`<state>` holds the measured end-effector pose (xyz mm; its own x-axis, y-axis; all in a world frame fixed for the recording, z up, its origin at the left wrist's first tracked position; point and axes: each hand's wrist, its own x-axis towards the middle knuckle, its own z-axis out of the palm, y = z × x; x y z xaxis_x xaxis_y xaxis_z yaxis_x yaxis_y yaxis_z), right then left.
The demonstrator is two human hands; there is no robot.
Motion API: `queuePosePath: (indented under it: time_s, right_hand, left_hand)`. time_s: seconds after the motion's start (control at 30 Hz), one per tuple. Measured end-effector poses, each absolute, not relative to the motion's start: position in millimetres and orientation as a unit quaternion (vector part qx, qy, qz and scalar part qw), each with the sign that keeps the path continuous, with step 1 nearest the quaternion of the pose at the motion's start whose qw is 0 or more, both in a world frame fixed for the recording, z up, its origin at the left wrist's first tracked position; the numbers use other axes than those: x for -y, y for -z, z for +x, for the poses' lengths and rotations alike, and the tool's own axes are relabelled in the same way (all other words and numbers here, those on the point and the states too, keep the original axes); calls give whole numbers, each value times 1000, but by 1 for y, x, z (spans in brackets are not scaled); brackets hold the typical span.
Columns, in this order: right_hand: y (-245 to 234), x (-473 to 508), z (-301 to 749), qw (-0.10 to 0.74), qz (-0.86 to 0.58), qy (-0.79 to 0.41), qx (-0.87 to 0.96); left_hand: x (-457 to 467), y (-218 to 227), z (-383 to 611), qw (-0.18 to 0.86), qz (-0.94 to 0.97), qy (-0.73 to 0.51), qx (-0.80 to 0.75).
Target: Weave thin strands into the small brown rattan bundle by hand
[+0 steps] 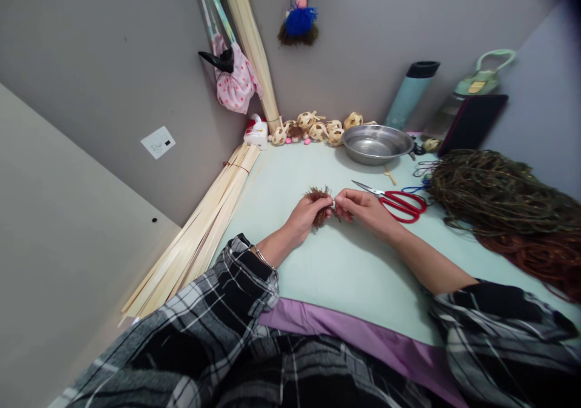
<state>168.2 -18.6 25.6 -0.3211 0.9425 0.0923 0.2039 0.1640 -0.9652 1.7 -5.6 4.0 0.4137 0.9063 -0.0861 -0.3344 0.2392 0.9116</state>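
A brown yarn tassel (320, 194) with frayed ends is held over the table by my left hand (305, 219), thumb and fingers closed round it. My right hand (356, 205) meets it from the right, its thumb and fingertips pinched together at the tassel's edge. What lies in that pinch is too small to make out. Scissors (399, 205) with red handles lie just behind my right hand, blades pointing left.
A steel bowl (377, 144) stands at the back, beside several woven strip balls (318, 131). Yarn hanks (499, 193) fill the right side. Bundled wooden strips (200, 226) lie along the left edge. A bottle (412, 93) and a dark tablet (474, 123) stand back right.
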Motion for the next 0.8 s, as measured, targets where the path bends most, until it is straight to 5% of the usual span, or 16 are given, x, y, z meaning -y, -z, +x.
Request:
queuePosePath:
  time_s: [0.8]
  right_hand:
    - [-26, 16, 166, 420, -465, -481, 613]
  left_hand:
    - [4, -1, 1, 719, 445, -419, -329]
